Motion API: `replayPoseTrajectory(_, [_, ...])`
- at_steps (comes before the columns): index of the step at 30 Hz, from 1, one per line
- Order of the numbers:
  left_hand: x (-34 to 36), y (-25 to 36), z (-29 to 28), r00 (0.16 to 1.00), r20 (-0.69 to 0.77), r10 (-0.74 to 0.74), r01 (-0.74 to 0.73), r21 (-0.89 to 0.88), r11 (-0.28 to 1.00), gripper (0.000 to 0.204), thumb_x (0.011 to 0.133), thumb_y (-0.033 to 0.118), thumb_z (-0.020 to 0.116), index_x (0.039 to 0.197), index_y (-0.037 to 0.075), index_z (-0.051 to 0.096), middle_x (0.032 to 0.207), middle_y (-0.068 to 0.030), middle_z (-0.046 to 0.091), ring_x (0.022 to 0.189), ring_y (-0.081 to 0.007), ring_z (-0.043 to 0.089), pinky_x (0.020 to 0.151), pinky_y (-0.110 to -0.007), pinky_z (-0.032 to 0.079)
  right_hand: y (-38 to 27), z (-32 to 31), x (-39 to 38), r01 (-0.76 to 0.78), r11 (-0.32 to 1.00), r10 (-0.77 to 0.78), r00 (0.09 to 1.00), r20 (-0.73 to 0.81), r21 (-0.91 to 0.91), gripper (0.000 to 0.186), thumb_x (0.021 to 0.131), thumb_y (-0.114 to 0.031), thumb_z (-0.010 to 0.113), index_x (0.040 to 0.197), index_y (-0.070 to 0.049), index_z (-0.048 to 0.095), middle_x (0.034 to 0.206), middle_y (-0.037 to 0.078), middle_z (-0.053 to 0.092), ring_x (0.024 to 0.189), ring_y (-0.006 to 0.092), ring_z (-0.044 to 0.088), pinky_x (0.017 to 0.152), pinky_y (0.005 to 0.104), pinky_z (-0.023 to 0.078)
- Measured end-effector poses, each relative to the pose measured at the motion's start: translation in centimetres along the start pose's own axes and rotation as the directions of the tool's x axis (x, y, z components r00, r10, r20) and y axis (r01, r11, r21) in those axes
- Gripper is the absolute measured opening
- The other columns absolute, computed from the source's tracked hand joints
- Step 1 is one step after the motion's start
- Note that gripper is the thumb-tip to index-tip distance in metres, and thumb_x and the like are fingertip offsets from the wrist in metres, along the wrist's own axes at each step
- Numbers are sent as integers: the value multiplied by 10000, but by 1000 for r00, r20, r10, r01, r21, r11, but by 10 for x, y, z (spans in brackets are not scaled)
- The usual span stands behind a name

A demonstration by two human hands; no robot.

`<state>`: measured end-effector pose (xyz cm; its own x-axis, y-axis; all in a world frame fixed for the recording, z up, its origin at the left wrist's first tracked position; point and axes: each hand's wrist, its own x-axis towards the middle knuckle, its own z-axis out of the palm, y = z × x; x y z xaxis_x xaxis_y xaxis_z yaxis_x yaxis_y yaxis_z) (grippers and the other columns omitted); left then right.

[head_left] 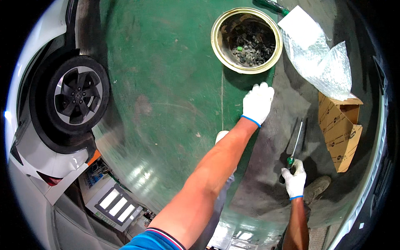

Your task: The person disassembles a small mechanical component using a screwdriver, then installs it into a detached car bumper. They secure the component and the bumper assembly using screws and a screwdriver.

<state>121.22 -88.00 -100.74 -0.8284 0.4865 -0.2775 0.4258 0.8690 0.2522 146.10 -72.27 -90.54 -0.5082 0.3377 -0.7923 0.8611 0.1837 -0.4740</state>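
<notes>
Gripping a screwdriver, lower right of the tin

Holding a green-handled screwdriver (296,141) in the right hand (295,180), white-gloved and closed around the handle, well below and to the right of the tin (246,71), with the slim shaft pointing upward past the tin's right side. Stretched out just below the tin's near rim — the left hand (257,104), gloved too, back upward. Cannot tell how tightly curled, nor about anything under those fingers.

Widest to the tin's left, over green floor (166,62) as far as a car wheel (79,96). Tighter to the tin's right, beside plastic wrap (323,62) close to the rim and, lower down, a cardboard box (339,133) beyond the screwdriver.

Mostly hidden inside the right glove: the screwdriver's handle. Hard to tell apart in the tin: small dark parts (258,48), except one green piece (239,48). Cut off above and right of the tin: a green-ended tool (273,6). Partly covered below the tin by the left forearm (212,175) — a pale shoe (221,136).
</notes>
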Motion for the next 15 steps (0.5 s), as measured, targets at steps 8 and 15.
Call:
replayPoseTrajectory(8, [5, -8, 13, 992, 5, -129, 128, -130, 983, 78, 836, 150, 653, 875, 116, 595, 927, -126, 601, 831, -337, 669, 707, -466, 575, 16, 1, -12, -17, 1000, 17, 1000, -9, -17, 364, 741, -101, 798, 1066, -34, 649, 828, 99, 674, 758, 210, 643, 757, 363, 535])
replayPoseTrajectory(15, [-14, -41, 2, 931, 90, -354, 287, -779, 557, 181, 808, 98, 710, 980, 44, 689, 832, -122, 675, 795, -276, 687, 751, -380, 594, 14, -1, -23, 17, 1000, -17, 1000, -4, -21, 385, 749, -102, 805, 1091, -18, 648, 889, 113, 687, 813, 212, 651, 794, 358, 536])
